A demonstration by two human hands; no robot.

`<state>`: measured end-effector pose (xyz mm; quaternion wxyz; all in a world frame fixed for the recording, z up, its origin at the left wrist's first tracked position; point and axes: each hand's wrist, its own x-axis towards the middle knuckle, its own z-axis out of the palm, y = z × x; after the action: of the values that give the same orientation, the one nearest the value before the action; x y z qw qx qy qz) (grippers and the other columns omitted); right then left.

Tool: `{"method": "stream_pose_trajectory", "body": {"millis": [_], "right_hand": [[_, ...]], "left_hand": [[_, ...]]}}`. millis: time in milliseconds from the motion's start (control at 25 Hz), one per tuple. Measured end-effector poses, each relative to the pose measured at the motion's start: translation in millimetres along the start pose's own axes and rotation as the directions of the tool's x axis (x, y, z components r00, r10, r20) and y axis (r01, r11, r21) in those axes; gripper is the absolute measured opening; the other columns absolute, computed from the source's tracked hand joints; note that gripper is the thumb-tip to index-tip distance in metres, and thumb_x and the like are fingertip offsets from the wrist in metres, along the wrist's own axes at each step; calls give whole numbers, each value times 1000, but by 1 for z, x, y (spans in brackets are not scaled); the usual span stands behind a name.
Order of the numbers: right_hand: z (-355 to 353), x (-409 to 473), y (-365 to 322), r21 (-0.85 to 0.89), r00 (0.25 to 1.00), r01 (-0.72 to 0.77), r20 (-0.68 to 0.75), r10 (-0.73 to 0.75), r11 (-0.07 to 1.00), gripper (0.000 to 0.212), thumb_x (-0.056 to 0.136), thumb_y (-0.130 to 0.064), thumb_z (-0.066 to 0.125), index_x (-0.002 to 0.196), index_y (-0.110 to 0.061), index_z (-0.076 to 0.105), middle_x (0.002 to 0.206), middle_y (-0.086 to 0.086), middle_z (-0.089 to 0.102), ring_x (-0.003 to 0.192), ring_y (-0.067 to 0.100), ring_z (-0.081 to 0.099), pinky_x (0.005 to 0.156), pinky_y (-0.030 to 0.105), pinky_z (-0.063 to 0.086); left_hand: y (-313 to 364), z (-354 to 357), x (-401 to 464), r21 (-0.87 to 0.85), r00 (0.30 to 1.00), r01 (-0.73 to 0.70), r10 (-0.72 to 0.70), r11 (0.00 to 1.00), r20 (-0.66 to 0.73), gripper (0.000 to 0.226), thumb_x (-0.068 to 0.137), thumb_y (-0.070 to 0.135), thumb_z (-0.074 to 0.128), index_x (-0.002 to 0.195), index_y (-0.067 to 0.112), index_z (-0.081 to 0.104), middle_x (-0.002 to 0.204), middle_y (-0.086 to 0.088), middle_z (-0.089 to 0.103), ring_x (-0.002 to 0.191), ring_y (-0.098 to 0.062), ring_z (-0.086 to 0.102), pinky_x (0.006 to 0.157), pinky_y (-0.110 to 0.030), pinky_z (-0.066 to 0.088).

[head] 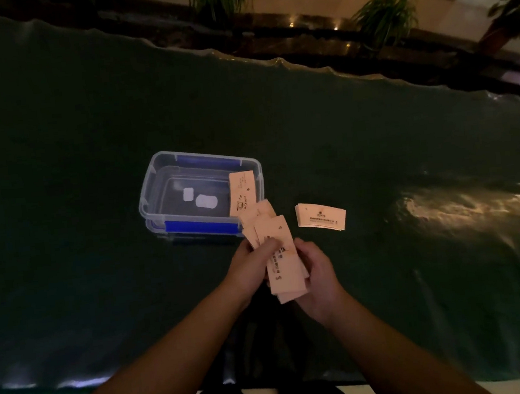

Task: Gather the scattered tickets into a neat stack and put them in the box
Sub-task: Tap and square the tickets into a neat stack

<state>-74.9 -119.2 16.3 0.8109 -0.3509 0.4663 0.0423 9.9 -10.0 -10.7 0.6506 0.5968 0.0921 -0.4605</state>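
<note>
Both hands hold an uneven, fanned bunch of pale orange tickets (282, 258) just in front of the box. My left hand (252, 265) pinches the bunch from the left with the thumb on top. My right hand (318, 273) cups it from the right and underneath. One ticket (241, 192) sticks up out of the fan and overlaps the right end of the clear plastic box (150, 188), which has blue clips and no lid on. A small pile of tickets (321, 217) lies on the table to the right of the box.
The table is covered with a dark green, shiny cloth (101, 275) that shows a bright glare patch at the right. Two white labels show through the box's floor. Potted plants (387, 16) and a dark ledge stand beyond the far edge.
</note>
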Motion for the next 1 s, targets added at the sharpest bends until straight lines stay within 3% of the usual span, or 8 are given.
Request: {"method": "stream_pose_trajectory", "body": {"millis": [200, 360, 440, 560, 840, 1000], "right_hand": [[-49, -3, -28, 264, 996, 79, -65, -65, 961, 50, 101, -52, 54, 132, -15, 67, 115, 21, 80, 111, 38, 72, 89, 50, 57], [-79, 8, -58, 170, 980, 177, -120, -158, 969, 43, 97, -30, 70, 138, -17, 61, 122, 17, 78, 114, 34, 75, 91, 52, 62], [-92, 21, -76, 81, 967, 197, -183, -179, 977, 54, 89, -16, 81, 137, -22, 56, 122, 15, 77, 109, 32, 77, 88, 51, 65], [-104, 41, -112, -80, 965, 158, -200, -171, 984, 65, 83, -13, 86, 139, -27, 55, 121, 12, 75, 109, 30, 75, 90, 50, 64], [-109, 100, -155, -346, 967, 54, -216, -135, 937, 71, 79, -18, 91, 140, -25, 54, 117, 8, 71, 106, 26, 70, 93, 48, 63], [-108, 123, -155, -430, 959, 4, -254, -125, 903, 75, 75, -24, 92, 140, -26, 54, 116, 6, 68, 101, 23, 68, 88, 45, 64]], "left_hand": [[2, 60, 15, -147, 999, 13, -18, 989, -37, 41, 96, 19, 70, 133, 32, 57, 117, -5, 75, 103, -21, 73, 75, -38, 59], [-6, 109, 40, -220, 998, 34, -45, 975, -46, 55, 89, 19, 76, 141, 28, 58, 120, -8, 78, 110, -27, 75, 88, -48, 64], [-4, 125, 49, -287, 995, 79, -93, 955, -37, 49, 89, 17, 76, 137, 21, 63, 118, -11, 78, 110, -29, 75, 87, -46, 63], [3, 143, 64, -322, 982, 161, -184, 933, -40, 43, 87, 19, 80, 128, 15, 69, 113, -10, 80, 110, -25, 74, 96, -45, 58], [18, 154, 104, -186, 930, 263, -300, 947, -214, 55, 75, 41, 90, 119, 17, 68, 115, -7, 72, 106, -22, 68, 89, -37, 59], [24, 145, 114, 155, 895, 410, -363, 899, -261, 76, 75, 70, 76, 126, 15, 62, 112, -10, 66, 103, -26, 66, 89, -40, 58]]}}
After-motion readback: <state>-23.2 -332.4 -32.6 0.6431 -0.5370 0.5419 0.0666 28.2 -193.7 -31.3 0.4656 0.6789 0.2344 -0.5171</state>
